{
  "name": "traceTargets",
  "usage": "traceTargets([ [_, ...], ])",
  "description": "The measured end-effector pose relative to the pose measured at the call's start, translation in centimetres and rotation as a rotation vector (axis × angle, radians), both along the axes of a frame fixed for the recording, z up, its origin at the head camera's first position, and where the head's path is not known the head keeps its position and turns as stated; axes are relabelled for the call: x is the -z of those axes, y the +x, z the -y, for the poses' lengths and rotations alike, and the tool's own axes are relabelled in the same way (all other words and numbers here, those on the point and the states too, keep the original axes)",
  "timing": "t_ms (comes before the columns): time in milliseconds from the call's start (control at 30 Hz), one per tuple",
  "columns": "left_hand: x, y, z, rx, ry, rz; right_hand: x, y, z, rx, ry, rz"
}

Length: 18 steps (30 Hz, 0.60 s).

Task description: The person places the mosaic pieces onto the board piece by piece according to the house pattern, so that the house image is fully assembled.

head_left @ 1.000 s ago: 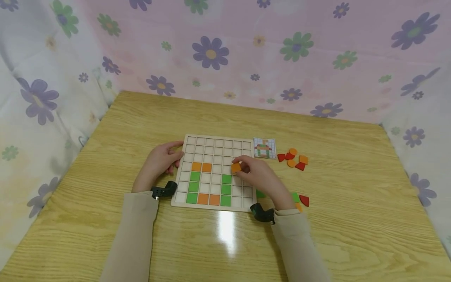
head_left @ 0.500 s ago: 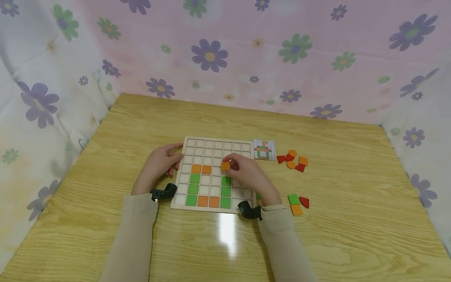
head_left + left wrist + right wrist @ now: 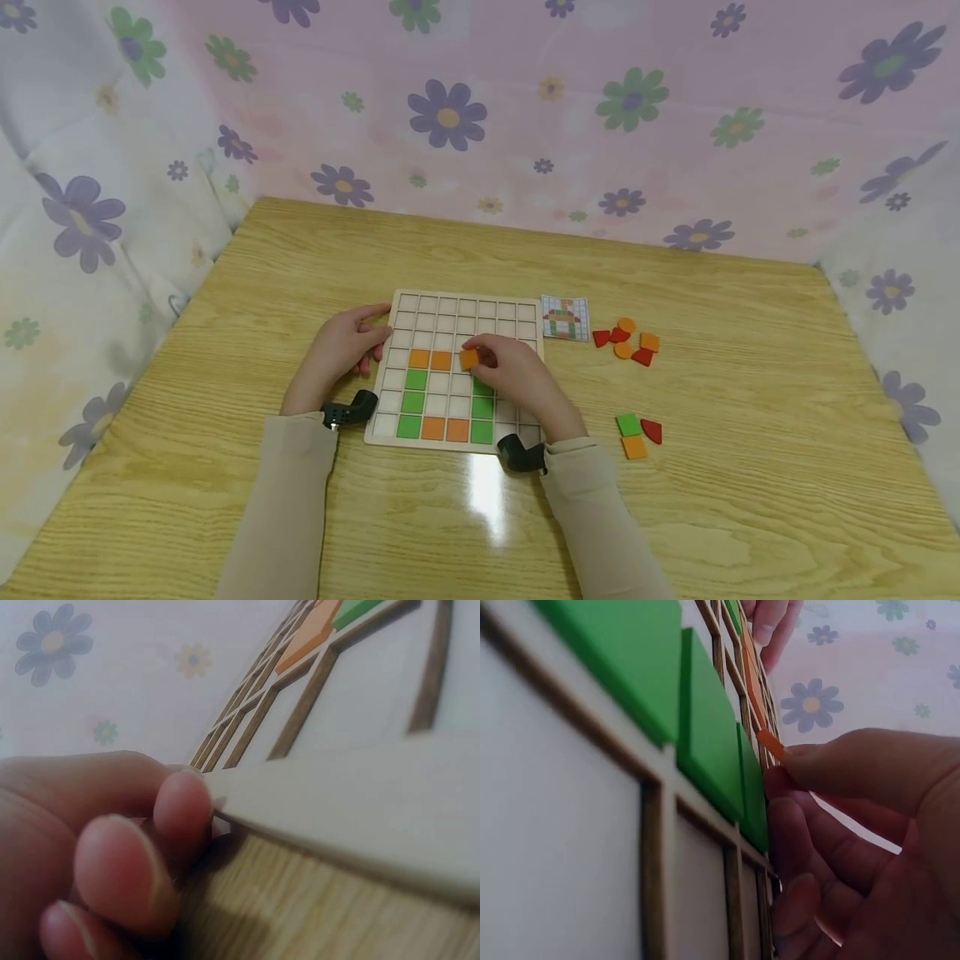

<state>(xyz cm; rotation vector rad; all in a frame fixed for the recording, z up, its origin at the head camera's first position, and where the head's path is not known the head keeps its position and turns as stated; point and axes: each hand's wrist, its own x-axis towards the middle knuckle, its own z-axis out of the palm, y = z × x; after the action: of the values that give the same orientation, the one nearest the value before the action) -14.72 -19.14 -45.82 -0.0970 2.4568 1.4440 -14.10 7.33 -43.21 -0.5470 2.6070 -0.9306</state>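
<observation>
In the head view my right hand (image 3: 517, 375) pinches an orange square tile (image 3: 468, 359) between thumb and fingertips. It holds the tile tilted over the wooden grid board (image 3: 380, 379), right of two orange tiles (image 3: 430, 360) set in a row. The right wrist view shows the pinched tile (image 3: 769, 742) edge-on at the thumb tip. My left hand (image 3: 341, 346) rests against the board's left edge, its fingertips (image 3: 184, 802) touching the frame in the left wrist view. Two columns of green tiles (image 3: 412, 402) and two orange tiles (image 3: 446, 429) fill lower cells.
A small pattern card (image 3: 566, 318) lies by the board's upper right corner. Red and orange pieces (image 3: 623, 335) are scattered right of it. Lower down lie a green square (image 3: 627, 425), an orange square (image 3: 633, 447) and a red piece (image 3: 652, 431). Floral cloth (image 3: 480, 125) surrounds the table.
My right hand has moved left across the board with the orange tile, from right of the right green column to just left of its top. My left hand stays at the edge.
</observation>
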Motion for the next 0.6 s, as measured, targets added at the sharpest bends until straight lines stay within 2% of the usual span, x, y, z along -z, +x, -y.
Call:
traceTargets([
  [400,-0.2,0.2,0.0,-0.012,0.062,0.014,0.1,0.5,1.0,0.054,0.046,-0.043],
  [600,-0.3,0.2,0.0,-0.008,0.046,0.009,0.1,0.8,1.4,0.073,0.107,-0.090],
])
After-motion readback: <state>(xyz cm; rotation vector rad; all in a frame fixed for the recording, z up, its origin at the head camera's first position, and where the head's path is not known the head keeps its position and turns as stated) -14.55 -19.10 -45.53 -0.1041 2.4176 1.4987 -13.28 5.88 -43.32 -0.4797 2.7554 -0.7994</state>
